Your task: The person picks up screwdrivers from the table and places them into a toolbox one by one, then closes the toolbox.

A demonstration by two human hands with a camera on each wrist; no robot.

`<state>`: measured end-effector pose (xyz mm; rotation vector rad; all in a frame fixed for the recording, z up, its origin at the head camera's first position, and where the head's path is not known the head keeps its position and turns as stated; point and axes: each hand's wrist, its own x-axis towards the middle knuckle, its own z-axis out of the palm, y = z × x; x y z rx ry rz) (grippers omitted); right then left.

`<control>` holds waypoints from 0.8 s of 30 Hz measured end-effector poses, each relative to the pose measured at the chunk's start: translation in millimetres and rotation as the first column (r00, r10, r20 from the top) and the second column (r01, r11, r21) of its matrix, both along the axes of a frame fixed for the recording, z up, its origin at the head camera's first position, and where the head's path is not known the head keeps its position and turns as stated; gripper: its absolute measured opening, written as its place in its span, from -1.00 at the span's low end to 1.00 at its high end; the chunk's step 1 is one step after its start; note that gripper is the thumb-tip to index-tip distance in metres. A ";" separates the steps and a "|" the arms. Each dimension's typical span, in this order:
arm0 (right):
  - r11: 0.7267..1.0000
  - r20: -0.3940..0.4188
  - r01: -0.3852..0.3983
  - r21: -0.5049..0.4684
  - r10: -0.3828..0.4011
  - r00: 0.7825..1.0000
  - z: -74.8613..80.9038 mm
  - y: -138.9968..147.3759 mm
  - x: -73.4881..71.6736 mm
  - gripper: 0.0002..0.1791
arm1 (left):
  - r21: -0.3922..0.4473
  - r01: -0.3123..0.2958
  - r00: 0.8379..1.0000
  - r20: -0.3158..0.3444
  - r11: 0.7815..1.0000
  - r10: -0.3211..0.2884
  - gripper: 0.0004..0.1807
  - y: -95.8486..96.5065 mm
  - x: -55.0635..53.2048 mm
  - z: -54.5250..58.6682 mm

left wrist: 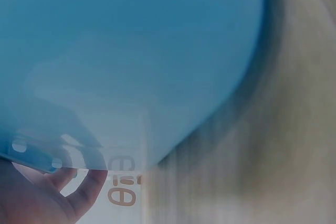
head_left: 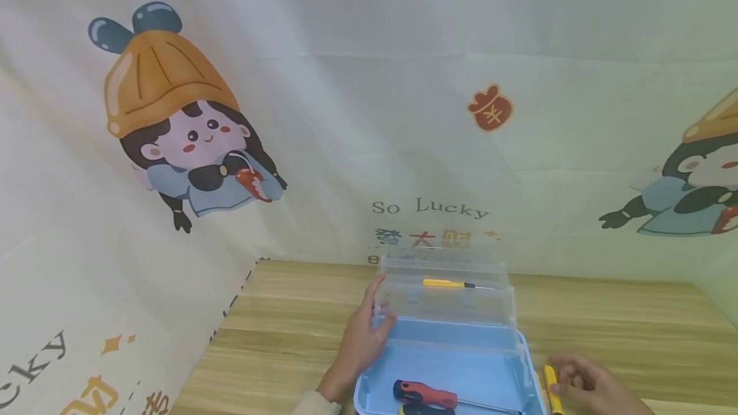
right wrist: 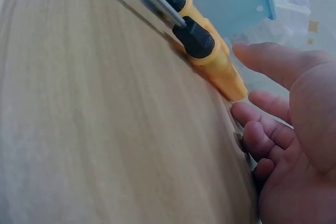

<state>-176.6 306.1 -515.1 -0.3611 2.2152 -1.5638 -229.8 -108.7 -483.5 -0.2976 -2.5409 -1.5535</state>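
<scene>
Light-blue plastic forms the box (head_left: 450, 367), located at the near side of the wooden tabletop (head_left: 277, 319) and cut off by the near edge of the head view. The transparent lid (head_left: 441, 306) is raised at the far side of the box. The left hand (head_left: 363, 338) is grasping the left edge of the lid, with the thumb at the near face and fingertips visible through the clear plastic.

Inside the box, at the near side, a red-and-black screwdriver (head_left: 426, 394) lies with its handle to the left and its metal shaft to the right. A yellow-and-black handle (head_left: 426, 409) lies just nearer, partly out of view. A small yellow screwdriver (head_left: 444, 284) shows at the lid, handle left, shaft right; whether it rests on the lid or is seen through it cannot be determined.

To the right of the box, two yellow-handled screwdrivers (right wrist: 223, 72) lie side by side on the tabletop, each with a black collar and a metal shaft. The right hand (head_left: 590, 384) is released: its partly bent fingers are at the handle ends and are not closed round them. Contact with the handles cannot be confirmed.

At the far side, a pale printed cloth (head_left: 346, 114) bears the words "So Lucky"
</scene>
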 end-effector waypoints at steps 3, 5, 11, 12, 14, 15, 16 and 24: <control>0.999 0.024 0.030 0.019 -0.030 0.999 1.0 -2.2 1.4 -0.32 | 0.003 0.001 1.000 0.001 1.000 -0.001 -0.25 0.0 0.8 -0.1; 0.998 0.032 0.055 0.038 -0.056 0.998 0.9 -3.7 1.7 -0.28 | 0.003 0.000 1.000 0.000 1.000 0.000 -0.25 -0.1 1.1 0.3; 0.986 0.027 0.120 0.113 -0.124 0.992 0.8 -7.5 3.0 -0.23 | 0.000 0.000 1.000 -0.015 1.000 0.000 -0.24 -0.1 -0.1 0.6; 0.985 0.019 0.123 0.123 -0.126 0.992 0.9 -7.9 3.2 -0.23 | 0.001 0.000 1.000 -0.016 1.000 0.000 -0.24 -0.1 -0.3 0.5; 0.985 0.000 0.120 0.127 -0.121 0.993 1.2 -8.3 3.0 -0.22 | 0.003 0.001 1.000 -0.018 1.000 -0.001 -0.24 0.1 -0.3 0.3; 0.985 -0.009 0.119 0.127 -0.119 0.993 1.0 -8.4 3.1 -0.22 | 0.003 0.001 1.000 -0.021 1.000 -0.001 -0.24 0.2 -0.2 0.0; 0.985 -0.013 0.119 0.122 -0.118 0.993 0.9 -8.4 3.0 -0.21 | 0.003 0.000 1.000 -0.022 1.000 0.000 -0.24 0.4 0.0 0.1; 0.990 -0.041 0.118 0.078 -0.115 0.992 -1.7 -8.8 3.1 -0.22 | 0.004 0.006 0.999 -0.036 1.000 -0.006 -0.26 0.2 -1.0 -0.9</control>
